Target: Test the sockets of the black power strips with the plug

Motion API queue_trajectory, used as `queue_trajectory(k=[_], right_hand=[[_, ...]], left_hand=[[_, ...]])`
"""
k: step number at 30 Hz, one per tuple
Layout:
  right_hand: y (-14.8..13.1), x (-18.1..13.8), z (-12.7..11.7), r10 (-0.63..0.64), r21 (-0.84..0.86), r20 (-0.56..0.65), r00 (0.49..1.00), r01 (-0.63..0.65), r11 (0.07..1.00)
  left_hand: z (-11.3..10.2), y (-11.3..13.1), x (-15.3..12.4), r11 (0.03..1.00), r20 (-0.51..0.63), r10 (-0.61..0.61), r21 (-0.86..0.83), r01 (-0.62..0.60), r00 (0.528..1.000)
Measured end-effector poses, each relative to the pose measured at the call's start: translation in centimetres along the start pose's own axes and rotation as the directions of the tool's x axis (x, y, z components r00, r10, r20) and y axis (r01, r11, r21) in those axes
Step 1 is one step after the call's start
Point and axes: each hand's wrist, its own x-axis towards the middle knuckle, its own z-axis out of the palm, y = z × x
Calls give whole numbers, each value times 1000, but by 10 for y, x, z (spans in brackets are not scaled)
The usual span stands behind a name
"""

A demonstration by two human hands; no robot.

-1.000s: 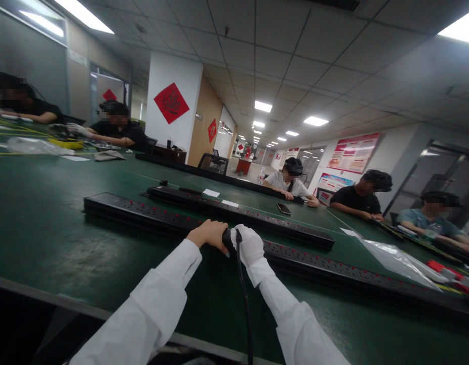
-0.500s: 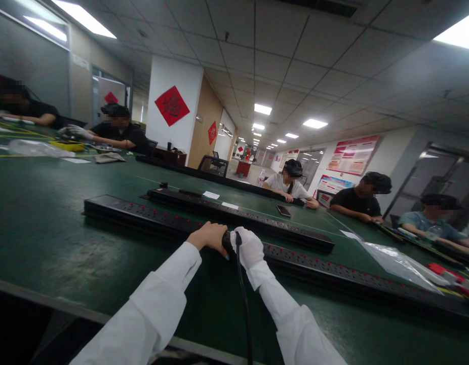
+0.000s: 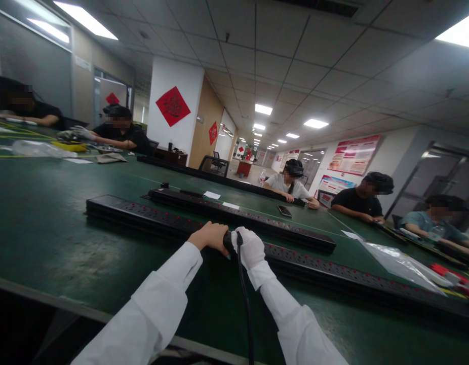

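Note:
A long black power strip (image 3: 321,263) with red marks along its sockets lies across the green table in front of me. My left hand (image 3: 211,236), bare, is closed around this strip near its middle. Right beside it, my right hand (image 3: 250,248), in a white glove, is closed on a black plug at the same strip. The glove mostly hides the plug, so how deep it sits cannot be seen. From the right hand a black cable (image 3: 244,304) hangs toward the table's near edge. A second, similar power strip (image 3: 253,219) lies just behind.
Farther back are a phone (image 3: 284,211), white paper slips (image 3: 212,194) and another long black bar (image 3: 204,176). Clear plastic bags (image 3: 399,263) and red items (image 3: 453,279) lie on the right. Several people sit around the table; one wears gloves at the left.

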Motion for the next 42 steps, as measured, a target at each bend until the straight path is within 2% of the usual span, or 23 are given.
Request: queue_trajectory(k=[31,42], right_hand=[[-2,0,-2,11,-20,31,999,-10,1000],[-1,1,0,-4,-31,5,1000,4,1000]], left_hand=[[2,-1,1,1000,-4,-10,6,10,1000],[0,-1,1,1000,6,-12,-13,12,1000]])
